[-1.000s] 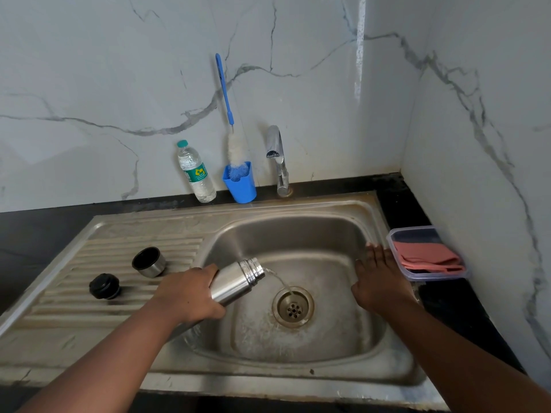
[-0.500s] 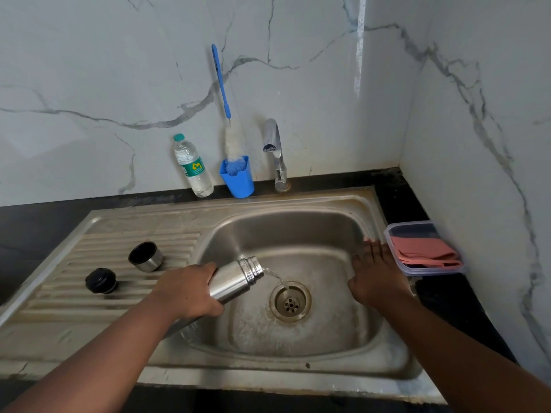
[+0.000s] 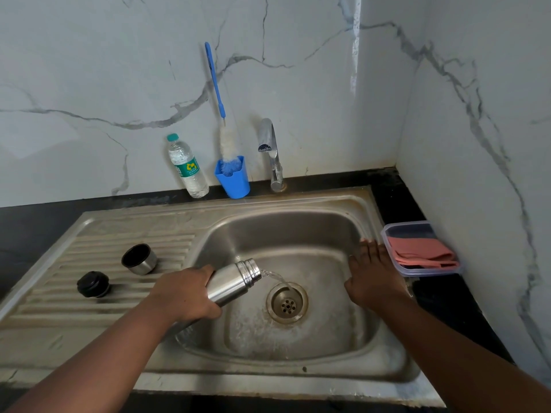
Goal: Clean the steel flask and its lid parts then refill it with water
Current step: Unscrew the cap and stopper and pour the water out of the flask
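Steel flask (image 3: 235, 280) tilts in my left hand (image 3: 186, 295), whose fingers wrap its body, mouth aimed down over the sink (image 3: 286, 234). Water (image 3: 275, 277) runs from it in a thin stream toward the drain (image 3: 287, 302). My right hand (image 3: 368, 277) lies flat with straight fingers on the sink's right wall, gripping nothing. On the ribbed drainboard to the left sit the steel cup (image 3: 139, 259) (mouth up) and the black stopper (image 3: 93, 284), apart from each other. Behind stand a bottle (image 3: 187, 166), a brush (image 3: 222, 114) in a blue holder (image 3: 234, 181), and the tap (image 3: 269, 153).
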{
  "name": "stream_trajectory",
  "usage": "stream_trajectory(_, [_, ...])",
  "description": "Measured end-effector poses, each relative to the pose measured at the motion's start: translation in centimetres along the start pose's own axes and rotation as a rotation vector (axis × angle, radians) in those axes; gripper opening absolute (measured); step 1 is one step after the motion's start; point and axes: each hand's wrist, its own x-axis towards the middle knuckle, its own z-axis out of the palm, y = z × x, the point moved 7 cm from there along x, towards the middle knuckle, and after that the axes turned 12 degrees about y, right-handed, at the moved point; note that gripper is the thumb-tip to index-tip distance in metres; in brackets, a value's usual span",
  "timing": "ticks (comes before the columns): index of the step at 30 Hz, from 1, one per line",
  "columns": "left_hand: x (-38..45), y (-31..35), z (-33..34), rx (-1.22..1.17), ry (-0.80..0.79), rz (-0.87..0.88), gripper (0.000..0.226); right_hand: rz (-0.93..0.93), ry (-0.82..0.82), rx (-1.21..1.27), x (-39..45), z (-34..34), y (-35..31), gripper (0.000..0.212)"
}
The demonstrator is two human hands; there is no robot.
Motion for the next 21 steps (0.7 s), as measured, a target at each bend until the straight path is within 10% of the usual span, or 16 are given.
stream_trajectory(21, [0.0, -0.2, 0.1, 0.015, -0.003, 0.002, 0.069, 0.053, 0.045, 0.068, 0.3, 1.3, 0.4, 0.056])
